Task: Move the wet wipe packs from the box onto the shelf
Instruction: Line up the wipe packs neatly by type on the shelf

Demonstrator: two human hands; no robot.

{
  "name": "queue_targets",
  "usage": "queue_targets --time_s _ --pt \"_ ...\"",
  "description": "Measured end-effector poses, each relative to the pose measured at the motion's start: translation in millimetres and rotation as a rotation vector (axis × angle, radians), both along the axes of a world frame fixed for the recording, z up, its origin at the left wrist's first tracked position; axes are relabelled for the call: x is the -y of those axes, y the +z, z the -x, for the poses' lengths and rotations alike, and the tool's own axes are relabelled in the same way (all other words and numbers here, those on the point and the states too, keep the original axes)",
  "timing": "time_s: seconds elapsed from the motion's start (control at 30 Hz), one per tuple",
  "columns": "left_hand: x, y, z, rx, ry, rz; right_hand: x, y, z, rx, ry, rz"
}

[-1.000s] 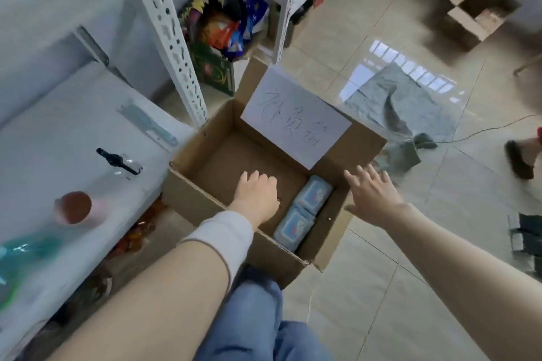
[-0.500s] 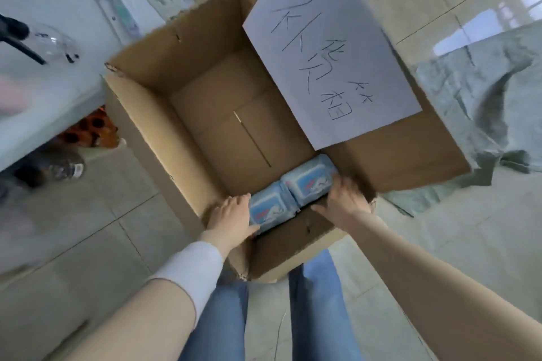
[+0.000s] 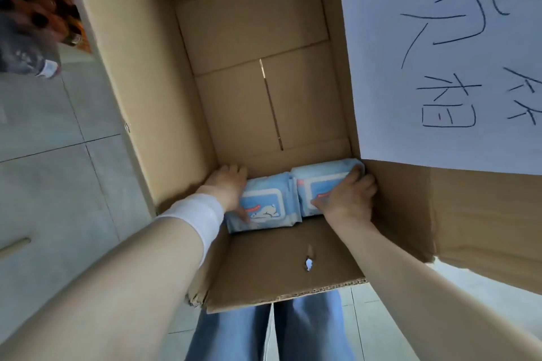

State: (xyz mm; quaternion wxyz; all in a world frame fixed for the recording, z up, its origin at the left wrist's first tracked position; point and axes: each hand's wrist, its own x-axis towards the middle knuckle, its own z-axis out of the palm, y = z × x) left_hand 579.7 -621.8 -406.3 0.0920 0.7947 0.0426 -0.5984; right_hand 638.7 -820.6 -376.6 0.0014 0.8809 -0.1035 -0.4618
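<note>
Head view, looking straight down into an open cardboard box (image 3: 152, 97) standing on tiled floor (image 3: 58, 184). Contents: two blue wet wipe packs, side by side and touching, lying on the box bottom against the near wall; nothing else seen inside. Left pack (image 3: 265, 209): gripped by left hand (image 3: 228, 187), fingers reaching over its far left edge, thumb laid across the printed face. Right pack (image 3: 316, 182): gripped by right hand (image 3: 349, 199), fingers curled round its right end, thumb pressed on the near face. Both packs apparently resting on the cardboard, not yet lifted. Also noted: white sheet of paper (image 3: 440, 53) with handwritten characters on the right flap; white cuff (image 3: 196, 214) on the left wrist; blue trouser legs (image 3: 293, 331) below the box. Shelf not in view. Step in hand, by judgement: taking hold, one pack per hand. Next move likely to call for a straight upward lift clear of the near wall and the overhanging flap, then a turn toward the shelf; soft packaging, so firm but not crushing pressure.
</note>
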Motion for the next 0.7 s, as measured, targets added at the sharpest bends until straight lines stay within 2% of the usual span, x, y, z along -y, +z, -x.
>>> queue_targets --time_s 0.17,0.3,0.43,0.57,0.7 --pt "-13.9 -3.1 -25.9 -0.125 -0.12 0.112 2.2 -3.1 -5.0 -0.063 0.214 0.028" --pt "-20.5 6.1 -36.7 -0.143 0.011 0.2 5.7 -4.1 -22.7 -0.135 0.451 0.034" --pt "-38.3 24.5 -60.4 -0.035 0.128 0.225 8.0 -2.0 -43.5 -0.195 0.684 -0.026" --pt "-69.7 37.6 -91.5 0.133 0.277 0.183 7.5 -4.9 -52.6 -0.146 1.087 -0.021" --pt "-89.7 34.9 -108.6 0.26 0.526 0.106 -2.1 -14.4 -62.8 -0.285 1.096 -0.009"
